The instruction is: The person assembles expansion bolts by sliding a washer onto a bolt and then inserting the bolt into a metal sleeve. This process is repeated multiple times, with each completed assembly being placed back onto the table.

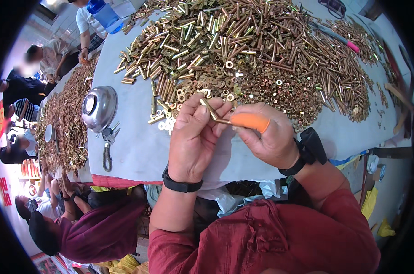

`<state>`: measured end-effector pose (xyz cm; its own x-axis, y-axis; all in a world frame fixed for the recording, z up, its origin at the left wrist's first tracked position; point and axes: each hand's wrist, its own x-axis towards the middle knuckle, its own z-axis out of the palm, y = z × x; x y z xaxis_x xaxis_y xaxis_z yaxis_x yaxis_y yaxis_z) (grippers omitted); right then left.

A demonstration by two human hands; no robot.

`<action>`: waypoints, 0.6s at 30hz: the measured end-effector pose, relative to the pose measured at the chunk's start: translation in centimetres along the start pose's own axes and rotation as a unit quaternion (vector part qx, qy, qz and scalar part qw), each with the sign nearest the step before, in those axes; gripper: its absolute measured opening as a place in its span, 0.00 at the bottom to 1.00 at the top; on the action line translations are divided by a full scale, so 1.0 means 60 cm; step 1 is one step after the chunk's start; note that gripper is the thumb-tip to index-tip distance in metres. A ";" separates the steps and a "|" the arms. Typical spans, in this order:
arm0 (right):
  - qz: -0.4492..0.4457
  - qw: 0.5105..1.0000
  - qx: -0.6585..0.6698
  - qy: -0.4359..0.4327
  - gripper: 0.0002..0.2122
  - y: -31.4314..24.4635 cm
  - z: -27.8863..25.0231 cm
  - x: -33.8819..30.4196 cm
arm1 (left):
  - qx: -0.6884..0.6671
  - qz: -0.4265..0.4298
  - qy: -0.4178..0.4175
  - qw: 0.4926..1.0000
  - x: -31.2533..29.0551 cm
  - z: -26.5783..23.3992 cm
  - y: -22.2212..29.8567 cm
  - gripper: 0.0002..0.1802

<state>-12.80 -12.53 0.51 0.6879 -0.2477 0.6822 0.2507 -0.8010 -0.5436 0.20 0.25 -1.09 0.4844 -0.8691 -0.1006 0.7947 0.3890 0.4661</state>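
Note:
My left hand [192,134] is closed, pinching a brass-coloured metal sleeve [208,109] between thumb and fingers. My right hand [273,139], with an orange finger cot [250,121] on one finger, grips a slimmer brass-coloured rod [223,121]. The rod's end meets the lower end of the sleeve; whether it sits inside cannot be seen. Just beyond my fingertips lie loose washers [207,84] and a heap of small nuts [280,98]. Black bands circle both wrists.
A large pile of metal sleeves [225,32] covers the far table [138,146]. At left are an upturned steel bowl [99,108] and keys [110,135]. A pink-ended tool [352,47] lies at right. Co-workers sit left, around another heap of metal parts [67,123].

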 end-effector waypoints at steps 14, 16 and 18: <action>0.037 0.999 0.015 0.023 0.12 0.002 -0.015 0.008 | 0.036 0.027 0.058 0.997 0.004 0.010 -0.002 0.11; 0.064 0.997 0.030 0.016 0.11 0.002 -0.014 0.004 | 0.037 0.027 0.054 0.998 0.002 0.012 -0.004 0.11; 0.109 0.989 0.094 0.039 0.11 0.004 -0.012 0.000 | 0.037 0.026 0.050 0.998 0.002 0.014 -0.006 0.11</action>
<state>-13.22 -13.09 0.74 0.6864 -0.4516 0.5701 0.2283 -0.6105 -0.7584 -0.37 -0.24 -0.54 0.5607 -0.8125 -0.1595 0.7406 0.4059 0.5355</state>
